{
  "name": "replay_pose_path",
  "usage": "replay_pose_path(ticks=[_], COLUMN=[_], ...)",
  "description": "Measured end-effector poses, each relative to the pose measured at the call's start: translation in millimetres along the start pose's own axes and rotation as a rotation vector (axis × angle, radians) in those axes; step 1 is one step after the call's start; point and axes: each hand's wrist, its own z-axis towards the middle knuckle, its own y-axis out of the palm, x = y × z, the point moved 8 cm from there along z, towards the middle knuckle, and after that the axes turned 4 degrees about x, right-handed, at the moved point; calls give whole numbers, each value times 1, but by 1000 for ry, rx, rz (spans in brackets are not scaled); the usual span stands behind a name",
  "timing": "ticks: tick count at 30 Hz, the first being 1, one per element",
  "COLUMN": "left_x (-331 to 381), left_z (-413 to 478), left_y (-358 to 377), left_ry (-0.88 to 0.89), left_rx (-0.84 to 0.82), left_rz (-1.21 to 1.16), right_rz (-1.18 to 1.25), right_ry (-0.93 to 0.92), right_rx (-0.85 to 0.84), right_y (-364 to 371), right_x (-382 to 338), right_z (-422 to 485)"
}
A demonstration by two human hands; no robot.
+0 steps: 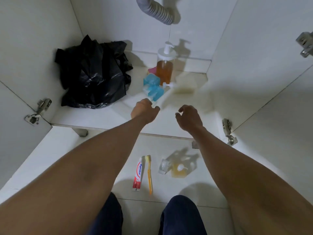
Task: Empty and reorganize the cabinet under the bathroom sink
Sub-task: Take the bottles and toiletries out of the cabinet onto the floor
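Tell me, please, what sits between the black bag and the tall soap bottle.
Head view: a pink item and a blue box sit close by the soap bottle; next to the black bag, the cabinet floor is bare.

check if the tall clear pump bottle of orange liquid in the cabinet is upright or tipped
Upright: the tall clear pump bottle stands on its base, with its white pump head on top.

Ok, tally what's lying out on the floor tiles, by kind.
Red-and-white toothpaste tube: 1
Yellow plastic toothbrush: 1
Clear pump bottle of yellow liquid: 1
Clear empty-looking container beside it: 1
Total: 4
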Motion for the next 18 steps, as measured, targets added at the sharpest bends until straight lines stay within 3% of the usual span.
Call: replay_pose_path(ticks=[5,11,18], left_x=[7,24,33], left_z=[73,148,186], left_y=[-9,-4,31], left_ry=[57,139,161], left_rx=[100,114,-91], left_rz=[19,89,191], right_rz=[16,-114,-230], right_ry=[-75,-293,-342], right_rx=[-93,-162,-300], right_y=[44,87,119], right_x=[-21,-59,-72], right_z=[42,75,93])
